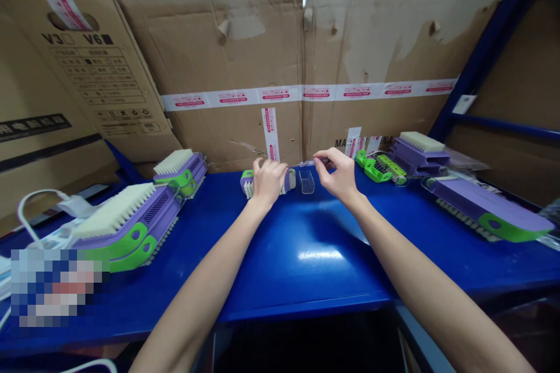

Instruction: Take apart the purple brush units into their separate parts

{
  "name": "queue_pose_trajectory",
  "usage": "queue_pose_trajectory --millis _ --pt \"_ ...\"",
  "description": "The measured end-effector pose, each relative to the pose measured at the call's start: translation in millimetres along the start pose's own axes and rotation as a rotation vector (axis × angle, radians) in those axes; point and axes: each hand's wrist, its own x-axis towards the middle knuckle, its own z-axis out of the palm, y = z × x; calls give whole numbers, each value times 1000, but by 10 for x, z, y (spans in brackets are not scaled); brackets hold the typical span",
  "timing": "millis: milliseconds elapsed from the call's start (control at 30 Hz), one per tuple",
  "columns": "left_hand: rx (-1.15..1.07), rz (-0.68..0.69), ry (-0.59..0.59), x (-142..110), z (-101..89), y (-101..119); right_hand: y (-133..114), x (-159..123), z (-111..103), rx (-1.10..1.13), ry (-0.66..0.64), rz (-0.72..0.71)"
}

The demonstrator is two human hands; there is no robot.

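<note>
My left hand (269, 182) rests over a small purple and green brush (248, 186) lying bristles down on the blue table, its fingers curled across the top and hiding the brush's middle. Just right of the brush is a clear plastic piece shaped like a shallow box (307, 183). My right hand (338, 176) is raised beside that piece, thumb and forefinger pinched together. Something thin and clear shows near its fingertips, too small to name.
Purple and green brushes stand stacked at left (149, 210), with another small stack (181, 173) behind. More purple parts (420, 154), bright green parts (378, 168) and a large brush (490, 204) lie at right. Cardboard (245, 41) walls the back; white cables (26, 210) run at left.
</note>
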Motion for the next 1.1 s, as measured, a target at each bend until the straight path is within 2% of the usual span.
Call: queue_pose_trajectory --millis 167,267,733,1100 --pt "12 -1 9 -5 -2 -64 9 -10 16 -18 -153 -30" --pt "16 13 9 -9 3 -75 32 -17 36 -5 -189 -41" --pt "27 94 115 -19 95 -123 95 -30 79 68 -130 -32" --pt "8 85 98 -25 99 -122 98 -37 82 66 -146 -18"
